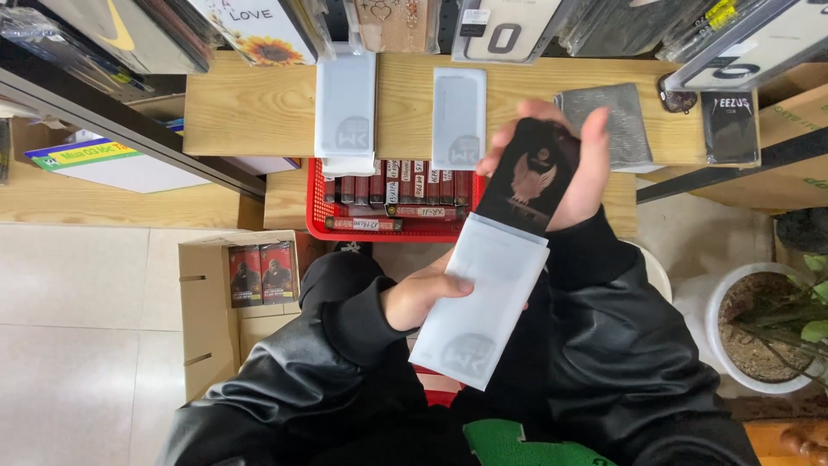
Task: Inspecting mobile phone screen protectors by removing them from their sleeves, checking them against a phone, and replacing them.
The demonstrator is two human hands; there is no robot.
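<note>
Nearest the camera, both arms wear black glossy jacket sleeves (345, 362). The left hand (423, 293) closes its grip around the lower left edge of a white frosted sleeve pouch (483, 302), thumb on the face and fingers behind; this appears to steady the pouch with its open mouth pointing away from the body. The right hand (569, 164) has its grip closed on a black phone case (528, 177) bearing a bronze-toned figure, fingers wrapped over the far right edge and thumb on the left. The case's lower end sits inside the pouch mouth, its upper part standing clear, tilted to line up with the pouch.

Below left, on the tiled floor, an open cardboard box (207, 302) holds two red-and-dark packaged items. At right, a white plant pot (733, 345) with soil and green leaves stands on the floor.

Beyond the hands, a red plastic basket (319, 220) sits on a lower wooden shelf, packed with dark cases stood on edge with labelled spines upward, presumably for quick reading. Farther on, the wooden tabletop (259, 103) carries two more white pouches (345, 108) lying flat, a grey textured case (617, 121) and a black packet (729, 125). At the far edge, hanging packaged cases overlap the tabletop.
</note>
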